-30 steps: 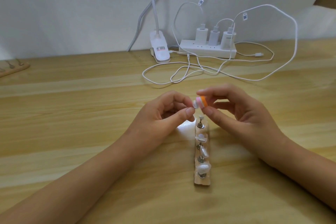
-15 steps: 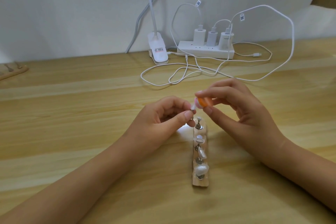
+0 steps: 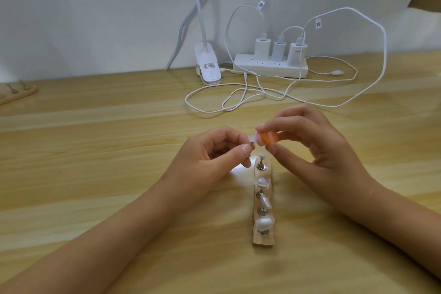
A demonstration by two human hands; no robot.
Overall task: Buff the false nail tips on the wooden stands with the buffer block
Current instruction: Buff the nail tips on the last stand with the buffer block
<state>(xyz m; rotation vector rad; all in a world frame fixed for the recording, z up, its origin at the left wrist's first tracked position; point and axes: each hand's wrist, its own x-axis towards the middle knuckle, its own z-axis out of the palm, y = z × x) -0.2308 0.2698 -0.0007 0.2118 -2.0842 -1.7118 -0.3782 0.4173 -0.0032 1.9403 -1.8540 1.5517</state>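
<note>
Tiny orange buffer block [image 3: 338, 139] with a pinkish end, pinched by the right hand [image 3: 319, 148]. The left hand [image 3: 214, 154] pinches a nail tip [image 3: 323, 139] up against it, above the stand [image 3: 262, 241].

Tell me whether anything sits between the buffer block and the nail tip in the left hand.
Nothing visible does: the buffer block, pinched by the right hand, appears to lie right against the nail tip that the left hand pinches.
</note>
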